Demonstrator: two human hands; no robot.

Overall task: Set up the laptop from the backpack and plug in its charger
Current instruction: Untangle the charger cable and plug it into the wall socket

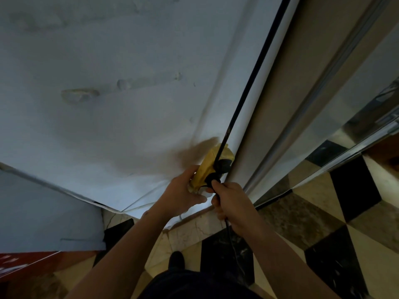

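Observation:
A yellowed wall socket (pixel 208 167) sits low on the pale wall (pixel 108 104), beside a door frame. One black plug (pixel 223 166) sits in its upper part, and a black cable (pixel 248 83) runs up the wall from there. My left hand (pixel 185 190) holds the socket's left and lower side. My right hand (pixel 230 203) grips the charger plug (pixel 212 180) at the socket face; its black cord (pixel 228 229) hangs down from that fist toward the floor. No laptop or backpack is in view.
A beige door frame (pixel 280 104) and a reflective panel (pixel 345 108) stand right of the socket. The floor (pixel 323 223) is black and cream checkered tile. My foot (pixel 176 258) stands close to the wall. A red-brown surface (pixel 32 262) shows at the lower left.

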